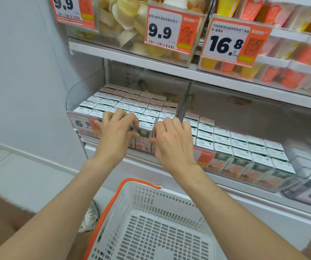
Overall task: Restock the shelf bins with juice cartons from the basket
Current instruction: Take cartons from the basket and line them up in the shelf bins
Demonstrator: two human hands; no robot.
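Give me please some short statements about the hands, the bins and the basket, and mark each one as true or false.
1. The left hand and the right hand both curl their fingers over the front juice cartons of the left bin. True.
2. The basket is full of cartons. False: no carton shows in the visible part of it.
3. The right bin is filled to the back. False: its back part holds no cartons.
4. The basket has an orange handle. True.
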